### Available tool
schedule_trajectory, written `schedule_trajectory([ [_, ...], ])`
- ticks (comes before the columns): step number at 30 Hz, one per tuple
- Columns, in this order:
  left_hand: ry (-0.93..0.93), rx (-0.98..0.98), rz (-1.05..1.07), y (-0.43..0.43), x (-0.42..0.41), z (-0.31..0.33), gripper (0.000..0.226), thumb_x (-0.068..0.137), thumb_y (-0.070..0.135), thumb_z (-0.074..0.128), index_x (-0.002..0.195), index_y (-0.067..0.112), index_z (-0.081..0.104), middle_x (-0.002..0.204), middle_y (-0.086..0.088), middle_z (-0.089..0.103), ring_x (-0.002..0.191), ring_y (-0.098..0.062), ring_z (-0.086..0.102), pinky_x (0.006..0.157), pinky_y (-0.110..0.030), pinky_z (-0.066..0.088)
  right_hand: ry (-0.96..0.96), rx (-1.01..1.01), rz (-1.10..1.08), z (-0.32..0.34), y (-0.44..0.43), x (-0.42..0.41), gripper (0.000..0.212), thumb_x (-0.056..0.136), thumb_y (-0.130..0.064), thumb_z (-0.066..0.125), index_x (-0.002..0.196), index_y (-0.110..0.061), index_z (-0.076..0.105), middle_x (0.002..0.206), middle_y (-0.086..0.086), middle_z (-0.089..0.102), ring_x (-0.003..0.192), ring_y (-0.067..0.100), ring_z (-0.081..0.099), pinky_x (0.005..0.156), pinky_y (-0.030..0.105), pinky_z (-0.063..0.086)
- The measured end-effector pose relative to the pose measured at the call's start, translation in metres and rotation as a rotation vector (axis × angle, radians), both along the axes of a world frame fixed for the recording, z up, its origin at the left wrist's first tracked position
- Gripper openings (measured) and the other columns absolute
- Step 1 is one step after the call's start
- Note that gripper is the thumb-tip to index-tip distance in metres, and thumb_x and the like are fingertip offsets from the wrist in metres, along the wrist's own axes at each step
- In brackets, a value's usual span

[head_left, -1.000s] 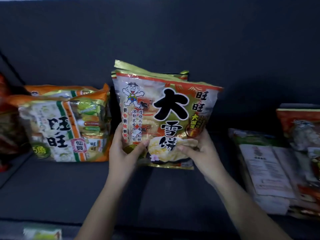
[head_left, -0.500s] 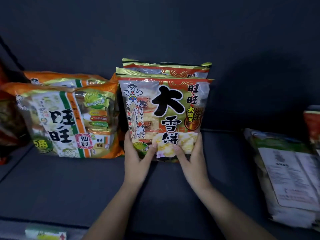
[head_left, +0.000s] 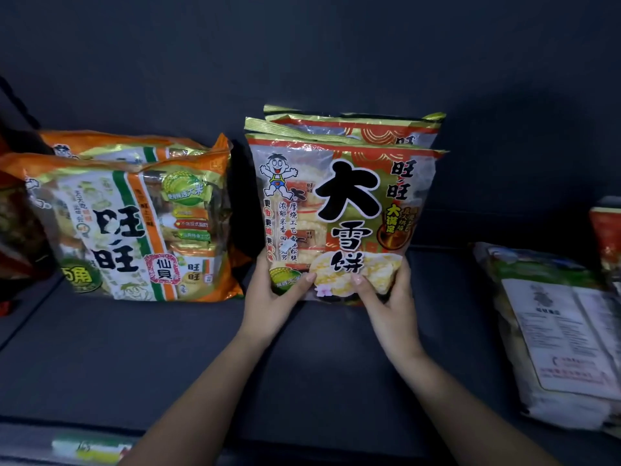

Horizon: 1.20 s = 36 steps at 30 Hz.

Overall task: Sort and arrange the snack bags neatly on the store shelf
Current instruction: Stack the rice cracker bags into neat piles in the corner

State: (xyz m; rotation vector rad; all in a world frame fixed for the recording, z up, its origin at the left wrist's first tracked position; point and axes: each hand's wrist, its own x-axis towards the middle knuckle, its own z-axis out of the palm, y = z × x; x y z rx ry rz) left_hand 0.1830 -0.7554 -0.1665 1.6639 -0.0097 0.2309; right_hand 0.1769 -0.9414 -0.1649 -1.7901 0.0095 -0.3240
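Hands grip upright red snack bag's bottom corners.

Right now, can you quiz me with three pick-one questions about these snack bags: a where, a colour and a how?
1. Where are the orange bags? A) left of the red-gold bag B) right of it C) on top of it
2. What colour are its big characters? A) blue B) black C) pink
3. How is the red-gold bag? A) lying flat B) hanging from a hook C) upright, gripped by both hands
Answers: 1 A: they stand to its left. 2 B: the bold strokes are black. 3 C: the left hand and right hand grip its lower edge; it stands upright.
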Motion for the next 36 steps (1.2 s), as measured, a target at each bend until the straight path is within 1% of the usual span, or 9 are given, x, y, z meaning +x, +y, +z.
schedule_trajectory([
  [4,-0.043,0.205,-0.131,-0.006,-0.003,0.007,0.058,0.08,0.057,0.054,0.133,0.036,0.043,0.123,0.029,0.056,0.116,0.007,0.052,0.093,-0.012,0.04,0.05,-0.045,0.029,0.01,-0.03,-0.004,0.045,0.077,-0.05,0.069,0.114,-0.046,0.043,0.119,-0.02,0.057,0.111,-0.006,0.053,0.086,0.004,0.04],
  [8,-0.125,0.43,-0.291,-0.01,0.002,0.005,0.053,0.094,0.051,0.037,0.138,0.022,0.043,0.127,0.022,0.057,0.116,0.001,0.053,0.094,-0.016,0.041,0.094,-0.046,0.033,0.014,-0.057,-0.01,0.047,0.076,-0.048,0.063,0.113,-0.053,0.036,0.119,-0.029,0.05,0.104,-0.021,0.048,0.08,-0.004,0.035],
  [11,-0.196,0.61,-0.295,-0.011,0.004,-0.001,0.049,0.097,0.055,0.026,0.128,0.025,0.049,0.123,0.023,0.056,0.111,0.0,0.053,0.096,-0.032,0.041,0.09,-0.065,-0.004,0.01,-0.063,-0.012,0.054,0.075,-0.049,0.062,0.121,-0.047,0.033,0.119,-0.026,0.052,0.102,-0.021,0.048,0.08,-0.003,0.036],
  [18,-0.26,0.726,-0.225,-0.019,-0.004,0.01,0.048,0.095,0.052,0.023,0.125,0.024,0.048,0.108,0.042,0.044,0.099,0.019,0.042,0.089,-0.001,0.023,0.068,-0.044,-0.006,0.006,-0.067,-0.01,0.072,0.072,-0.051,0.065,0.133,-0.025,0.039,0.126,-0.007,0.058,0.116,0.007,0.054,0.094,0.022,0.043],
  [25,-0.137,0.716,-0.104,-0.015,-0.011,0.002,0.066,0.088,0.065,0.026,0.134,0.02,0.041,0.124,0.01,0.054,0.111,-0.007,0.048,0.093,-0.031,0.038,0.089,-0.026,-0.031,0.015,-0.064,-0.018,0.082,0.071,-0.057,0.07,0.138,-0.023,0.037,0.13,-0.008,0.055,0.119,0.007,0.052,0.099,0.029,0.044],
  [27,-0.12,0.657,0.044,-0.016,-0.023,0.004,0.056,0.084,0.063,0.032,0.115,0.019,0.05,0.106,0.007,0.06,0.096,-0.009,0.054,0.078,-0.028,0.042,0.111,-0.023,-0.041,0.015,-0.065,-0.024,0.087,0.07,-0.059,0.07,0.14,-0.022,0.034,0.136,-0.007,0.049,0.125,0.008,0.048,0.102,0.029,0.043],
  [29,-0.183,0.623,0.118,-0.023,-0.041,0.01,0.036,0.081,0.054,0.04,0.094,0.021,0.049,0.082,0.009,0.056,0.076,-0.005,0.052,0.062,-0.021,0.039,0.121,0.007,-0.068,0.017,-0.066,-0.031,0.082,0.078,-0.04,0.072,0.145,-0.018,0.029,0.144,-0.01,0.036,0.131,0.005,0.037,0.097,0.009,0.037],
  [31,-0.27,0.623,0.036,-0.042,-0.057,0.018,0.024,0.081,0.043,0.045,0.083,0.021,0.05,0.072,0.013,0.053,0.069,-0.004,0.05,0.057,-0.018,0.035,0.111,-0.019,-0.109,0.021,-0.066,-0.037,0.077,0.084,-0.021,0.069,0.146,-0.012,0.025,0.14,-0.012,0.027,0.129,0.0,0.028,0.086,-0.007,0.027],
  [36,-0.18,0.643,-0.427,-0.128,-0.063,0.035,0.019,0.08,0.036,0.047,0.084,0.02,0.057,0.082,0.007,0.061,0.078,-0.01,0.056,0.072,-0.031,0.047,0.03,-0.24,-0.165,0.052,-0.084,-0.045,0.069,0.087,-0.017,0.064,0.144,-0.007,0.027,0.141,-0.005,0.028,0.132,0.006,0.027,0.098,-0.001,0.022],
])
